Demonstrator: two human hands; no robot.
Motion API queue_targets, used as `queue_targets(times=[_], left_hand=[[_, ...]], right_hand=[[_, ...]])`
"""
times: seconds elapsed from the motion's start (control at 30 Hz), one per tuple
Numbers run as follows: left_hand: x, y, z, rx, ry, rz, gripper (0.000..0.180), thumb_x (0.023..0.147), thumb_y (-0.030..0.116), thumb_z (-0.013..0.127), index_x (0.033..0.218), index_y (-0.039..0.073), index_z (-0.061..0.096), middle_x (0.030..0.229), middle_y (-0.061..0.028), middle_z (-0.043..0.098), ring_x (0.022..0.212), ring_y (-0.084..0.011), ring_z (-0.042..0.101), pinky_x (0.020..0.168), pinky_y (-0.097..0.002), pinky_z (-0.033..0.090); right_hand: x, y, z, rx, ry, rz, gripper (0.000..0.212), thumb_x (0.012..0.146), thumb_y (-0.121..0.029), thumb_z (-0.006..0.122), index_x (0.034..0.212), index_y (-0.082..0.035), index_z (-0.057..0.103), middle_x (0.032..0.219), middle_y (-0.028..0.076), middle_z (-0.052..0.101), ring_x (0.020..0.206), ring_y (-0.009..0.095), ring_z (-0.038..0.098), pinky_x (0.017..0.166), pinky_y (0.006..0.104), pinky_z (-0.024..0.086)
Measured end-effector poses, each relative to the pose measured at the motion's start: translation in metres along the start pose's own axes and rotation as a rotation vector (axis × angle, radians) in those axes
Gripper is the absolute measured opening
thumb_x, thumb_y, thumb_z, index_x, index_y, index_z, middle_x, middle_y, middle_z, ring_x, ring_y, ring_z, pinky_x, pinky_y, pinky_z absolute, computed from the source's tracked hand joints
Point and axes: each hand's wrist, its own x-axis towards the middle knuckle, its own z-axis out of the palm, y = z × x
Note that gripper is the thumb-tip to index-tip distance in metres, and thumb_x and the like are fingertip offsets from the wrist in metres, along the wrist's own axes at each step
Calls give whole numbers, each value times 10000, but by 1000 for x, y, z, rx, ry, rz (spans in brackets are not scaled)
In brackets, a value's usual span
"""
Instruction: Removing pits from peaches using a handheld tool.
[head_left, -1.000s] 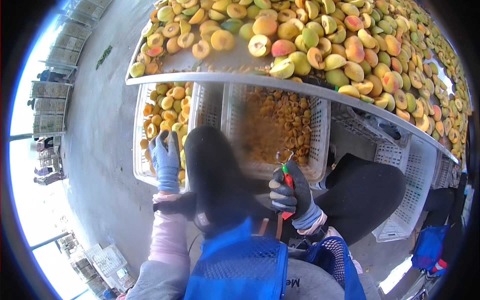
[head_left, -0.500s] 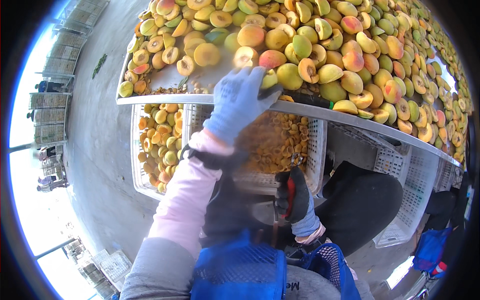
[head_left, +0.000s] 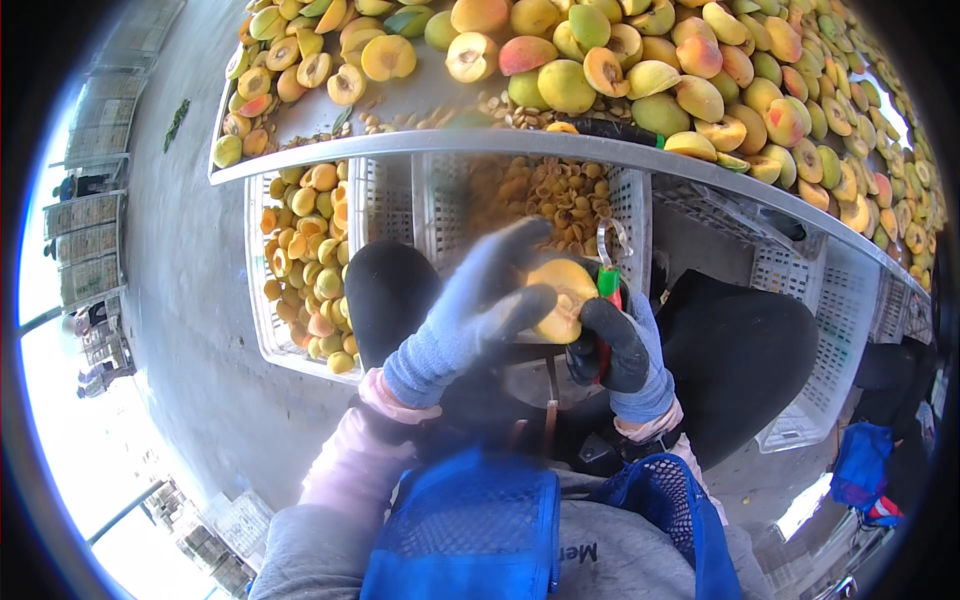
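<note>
In front of my body a yellow peach half [head_left: 562, 298], cut face up, sits between my two hands. My left hand [head_left: 465, 305], in a blue knit glove, is blurred; its thumb overlaps the peach half's left edge and its fingers reach past the upper side. My right hand [head_left: 625, 350], in a blue glove with dark coating, is closed round a pitting tool [head_left: 608, 275] with a red and green handle and a metal loop pointing up. The right thumb touches the fruit's lower right side.
A metal-edged table [head_left: 480, 142] heaped with whole and halved peaches lies ahead. Below it stand a white crate of fruit halves [head_left: 318, 270] and another crate [head_left: 632, 200] of smaller brownish-orange pieces. An empty-looking white crate [head_left: 825, 350] is at right, beside my knee.
My left hand has come back from the table edge toward my right hand, where a peach half now shows. The right hand has risen slightly, tool still in it. The view has shifted a little.
</note>
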Motion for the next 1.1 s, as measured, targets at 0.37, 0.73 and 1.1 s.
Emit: queue_targets(times=[0.37, 0.73, 1.1], left_hand=[[-18, -25, 41, 374, 436, 241, 395, 946, 261, 484, 1228, -16, 483, 1029, -102, 591, 895, -119, 554, 788, -248, 448], [-27, -36, 51, 488, 519, 329, 310, 907, 171, 532, 1172, 11, 516, 1000, -165, 635, 866, -238, 643, 754, -315, 497], [-24, -36, 55, -2, 432, 378, 308, 953, 227, 462, 1169, 8, 485, 1011, -93, 583, 847, -119, 562, 730, -239, 467]], right_hand=[[-3, 36, 7, -492, 234, -454, 231, 871, -57, 596, 1091, -10, 543, 889, 27, 590, 758, 70, 545, 674, 206, 451], [-20, 34, 16, -698, 386, -360, 232, 812, -78, 656, 1004, 3, 553, 799, 51, 605, 695, 113, 576, 627, 249, 463], [-31, 47, 10, -865, 215, -755, 238, 928, -181, 515, 999, 43, 551, 760, 138, 593, 652, 236, 587, 597, 339, 449]])
